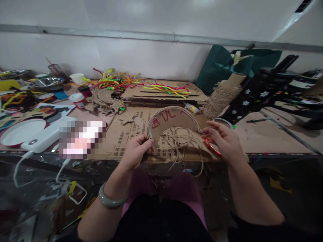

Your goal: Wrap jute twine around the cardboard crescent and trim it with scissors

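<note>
A crescent cut from brown cardboard (163,123), with red marks on its face, is held up above the table. Jute twine (185,109) runs along its curved outer edge. My left hand (137,149) pinches the left tip between thumb and fingers. At the right tip, my right hand (220,139) has its fingers closed on the twine where it meets the crescent's end. Loose twine (178,143) lies in a tangle below the crescent, and a loop droops past the table's front edge. Red-handled scissors (212,146) lie under my right hand, partly hidden.
A printed cardboard sheet (128,134) covers the table's middle. Behind are a twine spool (220,97), a small glue bottle (191,108) and colourful pipe cleaners (166,89). A black flowered tumbler (252,97) leans right. Left are a white power bank (47,134) and a blurred-out phone (83,139).
</note>
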The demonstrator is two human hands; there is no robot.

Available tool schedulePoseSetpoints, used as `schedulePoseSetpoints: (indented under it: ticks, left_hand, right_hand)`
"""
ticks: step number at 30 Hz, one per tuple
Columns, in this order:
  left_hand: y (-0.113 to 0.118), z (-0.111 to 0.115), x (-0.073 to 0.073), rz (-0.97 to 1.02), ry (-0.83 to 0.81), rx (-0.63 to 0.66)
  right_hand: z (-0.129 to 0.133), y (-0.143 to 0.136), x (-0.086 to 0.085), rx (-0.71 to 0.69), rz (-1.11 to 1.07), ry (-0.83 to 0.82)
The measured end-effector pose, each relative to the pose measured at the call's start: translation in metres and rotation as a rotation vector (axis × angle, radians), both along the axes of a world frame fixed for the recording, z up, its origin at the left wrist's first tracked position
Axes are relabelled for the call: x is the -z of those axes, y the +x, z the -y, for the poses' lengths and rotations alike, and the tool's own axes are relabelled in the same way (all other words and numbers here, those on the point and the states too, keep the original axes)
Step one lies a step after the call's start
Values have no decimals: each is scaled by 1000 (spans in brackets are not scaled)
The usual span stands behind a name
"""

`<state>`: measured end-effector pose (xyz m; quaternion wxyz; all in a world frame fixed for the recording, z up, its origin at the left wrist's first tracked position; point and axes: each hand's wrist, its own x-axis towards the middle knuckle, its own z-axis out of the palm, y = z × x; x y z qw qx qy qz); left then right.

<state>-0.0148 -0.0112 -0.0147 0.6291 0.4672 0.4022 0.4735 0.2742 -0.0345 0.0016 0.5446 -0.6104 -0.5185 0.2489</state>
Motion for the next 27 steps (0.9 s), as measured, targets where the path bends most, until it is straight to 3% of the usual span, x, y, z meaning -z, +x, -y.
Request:
schedulePoseSetpoints:
  ticks: [3, 6, 12, 15, 21, 24, 27]
  left_hand:
    - [1, -1, -2, 23, 1, -13]
    - [1, -1, -3, 23, 1, -8]
    - [1, 2, -4, -9, 17, -18]
    - [-3, 2, -2, -64, 38, 20]
    - [-8, 6, -1, -72, 64, 113]
    - [-3, 12, -11, -22, 16, 92]
    - [6, 14, -27, -58, 157, 35]
  right_hand:
    - [8, 36, 8, 167, 382, -37]
    - [16, 46, 7, 173, 405, -32]
    - [9, -16, -16, -109, 148, 37]
    - [-3, -42, -22, -156, 125, 67]
    - [6, -48, -32, -196, 22, 70]
    - [20, -49, -37, -239, 82, 20]
    - [25, -56, -37, -311, 179, -13]
